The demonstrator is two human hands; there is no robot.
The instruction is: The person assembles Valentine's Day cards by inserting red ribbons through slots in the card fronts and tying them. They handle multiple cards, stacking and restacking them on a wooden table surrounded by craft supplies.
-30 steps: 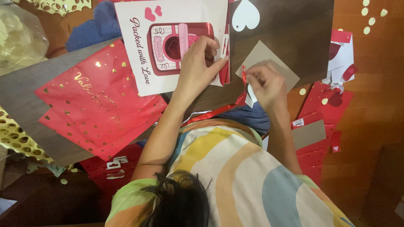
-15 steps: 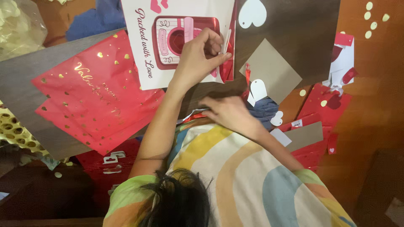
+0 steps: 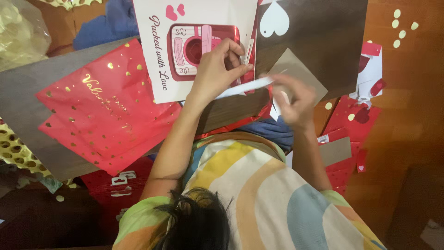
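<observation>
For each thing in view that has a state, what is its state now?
left hand: pressed on the white card, pinching one end of the white strip
right hand: blurred, at the strip's other end
white strip: stretched between both hands
white card: flat, printed side up
red bags: flat, stacked
white heart: lying flat

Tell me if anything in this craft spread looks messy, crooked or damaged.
Nothing looks damaged, but it is cluttered. Small pale paper dots lie scattered over the wooden surface at upper right, and red paper scraps are piled loosely beside the right hand. The red gold-speckled sheets lie askew, overlapping unevenly. The right hand is blurred.
</observation>
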